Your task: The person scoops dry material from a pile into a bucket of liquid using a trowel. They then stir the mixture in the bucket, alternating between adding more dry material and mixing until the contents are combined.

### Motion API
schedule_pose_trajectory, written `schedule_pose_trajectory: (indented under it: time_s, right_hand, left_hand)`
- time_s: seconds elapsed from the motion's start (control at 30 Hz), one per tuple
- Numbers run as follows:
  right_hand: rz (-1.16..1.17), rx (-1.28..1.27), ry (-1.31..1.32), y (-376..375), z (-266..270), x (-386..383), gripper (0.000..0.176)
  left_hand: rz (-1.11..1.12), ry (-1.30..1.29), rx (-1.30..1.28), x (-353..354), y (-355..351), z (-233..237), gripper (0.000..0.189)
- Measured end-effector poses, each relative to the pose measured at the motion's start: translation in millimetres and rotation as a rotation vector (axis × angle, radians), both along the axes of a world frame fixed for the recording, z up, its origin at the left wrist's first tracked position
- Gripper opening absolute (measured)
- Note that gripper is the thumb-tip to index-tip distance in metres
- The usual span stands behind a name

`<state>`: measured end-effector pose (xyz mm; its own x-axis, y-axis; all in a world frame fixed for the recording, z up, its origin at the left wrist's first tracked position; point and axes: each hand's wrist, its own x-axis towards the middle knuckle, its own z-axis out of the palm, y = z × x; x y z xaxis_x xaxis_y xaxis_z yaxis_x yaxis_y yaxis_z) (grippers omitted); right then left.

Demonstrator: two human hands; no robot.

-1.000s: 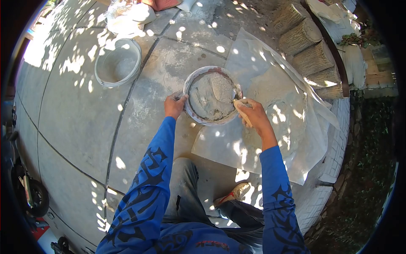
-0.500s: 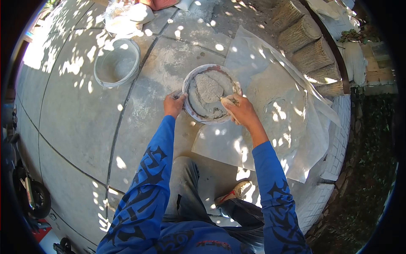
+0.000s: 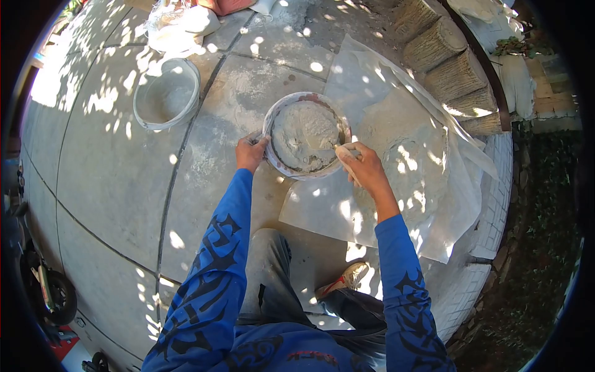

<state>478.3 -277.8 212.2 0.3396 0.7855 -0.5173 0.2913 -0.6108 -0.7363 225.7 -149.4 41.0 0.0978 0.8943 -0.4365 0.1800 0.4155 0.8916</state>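
Note:
A round tub [image 3: 286, 168] with a pale, stained rim stands in front of me, holding a grey, wet-looking mix like mortar [image 3: 300, 131]. My left hand [image 3: 251, 152] is closed on the tub's left rim. On the opposite side, my right hand [image 3: 365, 168] grips the handle of a trowel [image 3: 347, 156]. The trowel's blade is hidden in or under the mix, near the right inner wall. Grey residue marks the fingers of both hands.
An empty grey tub [image 3: 167, 93] stands at the upper left. Beneath and right of the mixing tub spreads a dusty plastic sheet [image 3: 396, 204]. Log-like edging [image 3: 449, 65] lines the upper right; bags [image 3: 186, 28] lie at the top. A wheel [image 3: 59, 297] shows lower left.
The trowel, earlier carrying a heap of mix above the tub, now has its blade down in the mix. My right hand has shifted slightly right and down. My left hand still grips the rim.

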Motion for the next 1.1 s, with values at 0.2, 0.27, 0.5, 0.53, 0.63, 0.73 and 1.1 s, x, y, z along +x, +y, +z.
schedule_pose_trajectory:
  time_s: [0.2, 0.27, 0.5, 0.53, 0.63, 0.73, 1.1]
  right_hand:
    - [-0.056, 0.009, 0.013, -29, -1, 14, 0.029]
    - [-0.036, 0.030, -0.037, -34, 0, 19, 0.030]
    - [0.028, 0.119, -0.082, -45, -14, 46, 0.033]
    - [0.027, 0.120, -0.078, -46, -15, 47, 0.033]
    - [0.057, 0.105, -0.056, -50, -19, 51, 0.037]
    - [0.124, 0.132, -0.088, -50, -27, 52, 0.038]
    - [0.301, 0.337, -0.167, -37, -31, 9, 0.038]
  left_hand:
    - [0.004, -0.032, -0.028, 0, 0, 1, 0.039]
    - [0.012, -0.015, -0.015, 0, 0, -4, 0.038]
    - [0.038, -0.025, -0.039, 1, 0, 1, 0.037]
    - [0.038, -0.021, -0.037, 1, 1, 2, 0.037]
    - [0.036, -0.040, -0.049, 0, 0, 0, 0.039]
    - [0.005, -0.037, -0.032, -2, 2, -4, 0.039]
    - [-0.052, -0.015, -0.057, -3, 1, 7, 0.034]
